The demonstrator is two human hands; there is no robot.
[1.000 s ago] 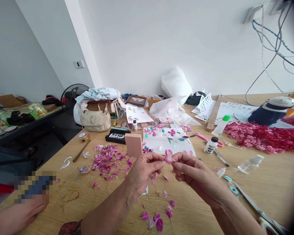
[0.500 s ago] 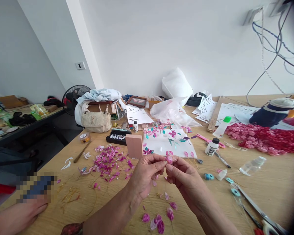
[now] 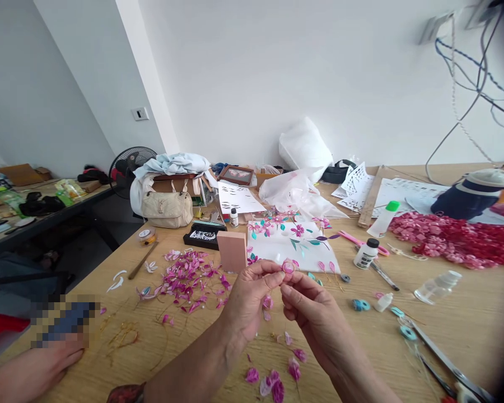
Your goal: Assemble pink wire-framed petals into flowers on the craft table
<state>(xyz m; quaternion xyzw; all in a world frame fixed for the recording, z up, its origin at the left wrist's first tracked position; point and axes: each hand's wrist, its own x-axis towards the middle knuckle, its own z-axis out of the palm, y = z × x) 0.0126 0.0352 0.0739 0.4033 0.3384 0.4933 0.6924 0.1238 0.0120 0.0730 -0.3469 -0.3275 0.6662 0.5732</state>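
Observation:
A small pink artificial flower (image 3: pixel 290 265) with translucent petals is held up above the middle of the table. My left hand (image 3: pixel 252 294) pinches its left side between thumb and forefinger. Just below and right of the bloom, my right hand (image 3: pixel 313 308) has its thumb and forefinger pressed together; whatever is between those fingertips is too small to make out. Loose pink petals (image 3: pixel 273 383) on thin stems lie on the table below my hands. To the left spreads a heap of magenta petals (image 3: pixel 189 280). Behind the flower lies a white sheet (image 3: pixel 273 252) with pink flowers and green leaves.
A pinkish block (image 3: pixel 232 252) stands behind my left hand. Right of my hands are a black-capped bottle (image 3: pixel 365 254), a green-capped bottle (image 3: pixel 384 219), a clear bottle (image 3: pixel 437 287) and long scissors (image 3: pixel 441 355). Another person's hand (image 3: pixel 61 358) rests at the left edge.
My right fingertips have slid slightly down from the flower's side to just beneath it. The flower has tilted a little; my left hand keeps its pinch. The view has shifted slightly.

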